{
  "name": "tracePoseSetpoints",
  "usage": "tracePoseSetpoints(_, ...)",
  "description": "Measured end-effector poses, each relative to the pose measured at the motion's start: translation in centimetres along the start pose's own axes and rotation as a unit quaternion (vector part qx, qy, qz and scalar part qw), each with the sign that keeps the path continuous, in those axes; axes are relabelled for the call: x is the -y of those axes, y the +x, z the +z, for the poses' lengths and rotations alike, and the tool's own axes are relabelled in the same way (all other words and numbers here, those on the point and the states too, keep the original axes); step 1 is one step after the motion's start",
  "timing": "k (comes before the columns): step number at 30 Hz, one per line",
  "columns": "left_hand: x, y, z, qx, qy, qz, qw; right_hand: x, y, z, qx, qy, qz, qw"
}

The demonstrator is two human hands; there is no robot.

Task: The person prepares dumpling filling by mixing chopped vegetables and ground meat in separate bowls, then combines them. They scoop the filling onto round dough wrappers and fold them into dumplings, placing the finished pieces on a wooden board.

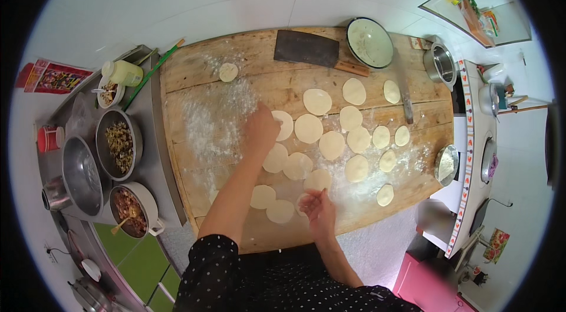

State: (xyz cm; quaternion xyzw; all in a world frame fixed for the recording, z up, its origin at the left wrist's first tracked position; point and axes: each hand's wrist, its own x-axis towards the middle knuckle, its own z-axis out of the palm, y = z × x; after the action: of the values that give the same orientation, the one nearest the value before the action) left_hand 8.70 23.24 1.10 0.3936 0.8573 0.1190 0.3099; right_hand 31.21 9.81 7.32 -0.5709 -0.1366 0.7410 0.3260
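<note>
Many flat round dough wrappers lie on a floured wooden board. My left hand, blurred, is at the left edge of one dough wrapper; its fingertips are hidden, so I cannot tell whether it grips the dough. Near the board's front edge, my right hand has loosely curled fingers and nothing visible in them. It partly covers a dough wrapper, just below another wrapper. A smaller dough piece sits apart at the far left of the board.
At the back lie a cleaver and an enamel bowl; a rolling pin is to the right. A flour bowl stands at the right edge. Left are a bowl of chopped filling and a white pot of meat filling.
</note>
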Motion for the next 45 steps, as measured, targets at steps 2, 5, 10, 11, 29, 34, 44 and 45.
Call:
tracePoseSetpoints(2,0.8,0.4,0.7,0.000,0.017,0.034,0.999,-0.8,-1.8,-1.1,0.000,0.006,-0.003,1.000)
tracePoseSetpoints(5,2.2,0.5,1.8,-0.067,0.015,0.119,0.991,-2.1,-4.5,-2.7,-0.006,0.003,-0.014,1.000)
tracePoseSetpoints(10,1.4,-4.4,-0.1,-0.065,-0.176,0.180,0.966,-4.2,-5.2,-4.4,-0.007,0.016,-0.056,0.998)
tracePoseSetpoints(11,0.8,-6.8,-1.1,-0.037,-0.190,0.197,0.961,-4.4,-4.7,-4.6,-0.006,0.019,-0.068,0.997)
tracePoseSetpoints(29,10.9,-37.6,-13.7,0.154,-0.513,0.074,0.841,-2.7,-15.3,8.7,0.271,-0.375,-0.435,0.772)
tracePoseSetpoints(34,14.3,-39.4,-18.1,0.148,-0.327,0.112,0.927,-5.0,-17.7,11.6,0.256,-0.458,-0.344,0.778)
tracePoseSetpoints(44,32.4,-38.3,-26.4,-0.213,-0.201,0.267,0.918,-21.6,-21.4,22.2,0.387,0.337,0.274,0.813)
tracePoseSetpoints(45,35.4,-37.4,-27.1,-0.269,-0.127,0.273,0.915,-22.4,-21.6,23.1,0.392,0.328,0.270,0.816)
